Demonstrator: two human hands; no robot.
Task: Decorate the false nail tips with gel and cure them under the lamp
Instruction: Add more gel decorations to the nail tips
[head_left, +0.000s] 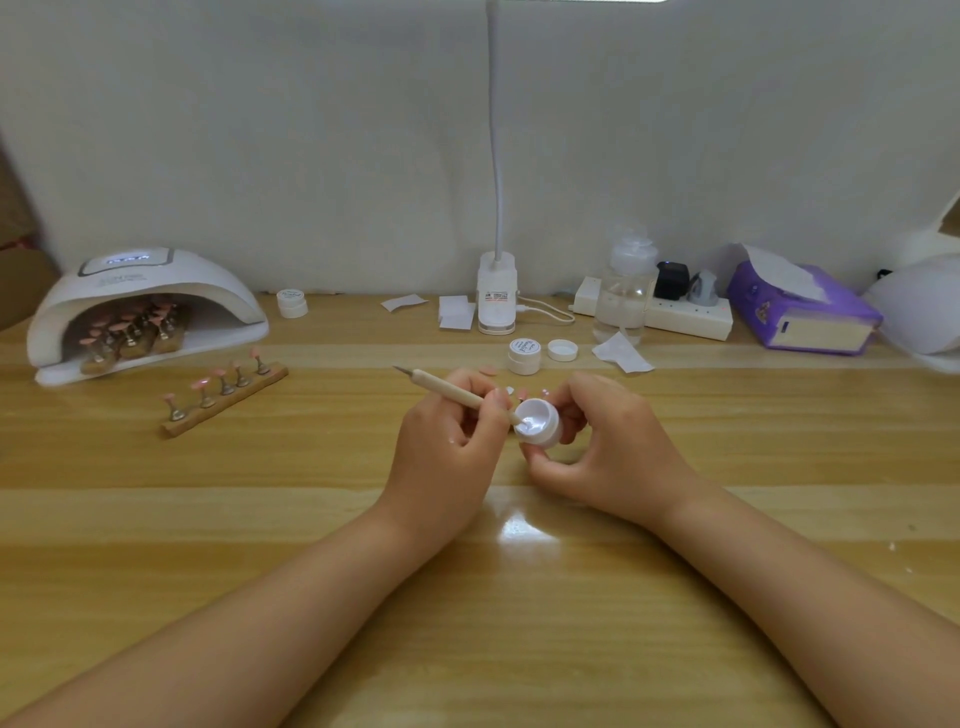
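Holding one small open gel pot (537, 420) tilted between its curled fingers, the right hand (602, 447) has its grip clamped on the pot just above the wooden surface (519, 597), while the left hand (449, 441) pinches one wooden-handled tool (441, 388) whose near end dips into the white gel. Counted around them: one strip (224, 392) of five pink nail tips stands free at the left, more tips sit under the one curing lamp (148, 306), too crowded to count, and two closed pots (292, 303) (524, 355) plus one loose lid (562, 349) rest farther back.
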